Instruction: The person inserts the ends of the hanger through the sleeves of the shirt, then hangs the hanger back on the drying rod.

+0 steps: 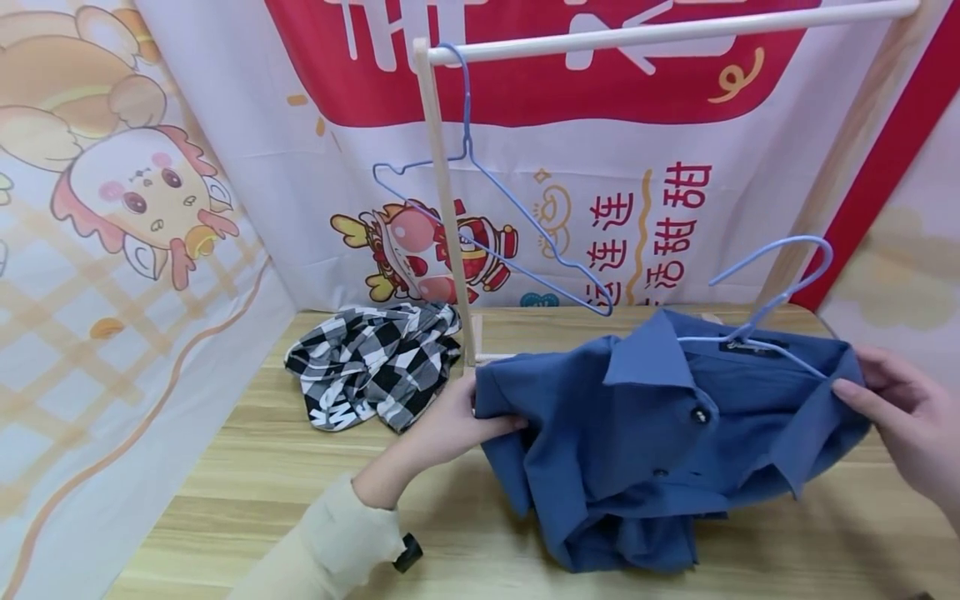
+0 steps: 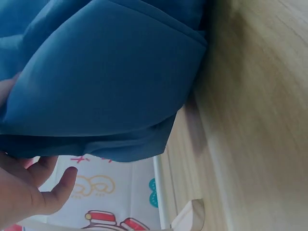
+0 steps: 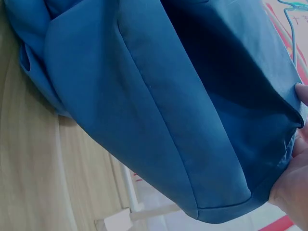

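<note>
A blue button-up shirt (image 1: 570, 442) is held up over the table, its collar and dark buttons facing me. Inside its neck sits a light blue wire hanger (image 1: 765, 310), hook pointing up and one arm showing across the collar. At the shirt's left shoulder my left hand (image 1: 457, 421) pinches the cloth between thumb and fingers. My right hand (image 1: 900, 408) grips the opposite shoulder, thumb on the front, near the hanger's end. The shirt's lower part hangs in folds. In the right wrist view, a front edge of the shirt (image 3: 168, 110) gapes open beside the right hand (image 3: 293, 183).
A wooden clothes rack (image 1: 645, 35) stands behind the shirt, with a bare blue hanger (image 1: 525, 212) hooked at its left end. Black-and-white checked clothing (image 1: 375, 358) lies crumpled on the wooden table (image 1: 247, 483) at left. Printed cloth (image 1: 315, 208) hangs behind.
</note>
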{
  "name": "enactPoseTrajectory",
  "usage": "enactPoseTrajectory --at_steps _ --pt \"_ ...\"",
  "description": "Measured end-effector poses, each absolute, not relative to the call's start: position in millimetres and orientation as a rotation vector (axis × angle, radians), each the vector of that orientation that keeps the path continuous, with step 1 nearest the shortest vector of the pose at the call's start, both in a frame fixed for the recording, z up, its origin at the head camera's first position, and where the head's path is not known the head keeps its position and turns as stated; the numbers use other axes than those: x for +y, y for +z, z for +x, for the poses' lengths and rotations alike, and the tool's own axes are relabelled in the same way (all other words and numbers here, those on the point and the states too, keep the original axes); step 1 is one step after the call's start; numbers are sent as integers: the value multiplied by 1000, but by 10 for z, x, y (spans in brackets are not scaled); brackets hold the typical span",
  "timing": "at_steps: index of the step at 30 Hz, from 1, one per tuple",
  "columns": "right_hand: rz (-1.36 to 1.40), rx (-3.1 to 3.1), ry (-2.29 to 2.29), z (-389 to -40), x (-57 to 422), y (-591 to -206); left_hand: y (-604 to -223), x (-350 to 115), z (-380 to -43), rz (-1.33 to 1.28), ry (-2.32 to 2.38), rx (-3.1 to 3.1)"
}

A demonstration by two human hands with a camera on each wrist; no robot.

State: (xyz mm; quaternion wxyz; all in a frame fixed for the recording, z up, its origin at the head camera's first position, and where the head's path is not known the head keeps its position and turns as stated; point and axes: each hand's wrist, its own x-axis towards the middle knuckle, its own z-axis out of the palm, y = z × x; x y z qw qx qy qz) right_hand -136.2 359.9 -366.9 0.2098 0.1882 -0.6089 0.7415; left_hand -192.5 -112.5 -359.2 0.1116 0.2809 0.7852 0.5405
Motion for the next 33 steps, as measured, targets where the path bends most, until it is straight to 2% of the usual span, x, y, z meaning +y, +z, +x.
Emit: enactPoseTrajectory --at_steps 19,27,33 --pt "299 -1792 1967 -1435 3873 -3750 -3751 -933 -2271 726 1353 2678" --pt "252 -1727 2008 -1457 3891 -3751 -3789 -872 -2315 537 1139 2613" --pt "222 -1821 1887 -1473 3875 -3738 -3826 -808 -2356 588 1124 2613"
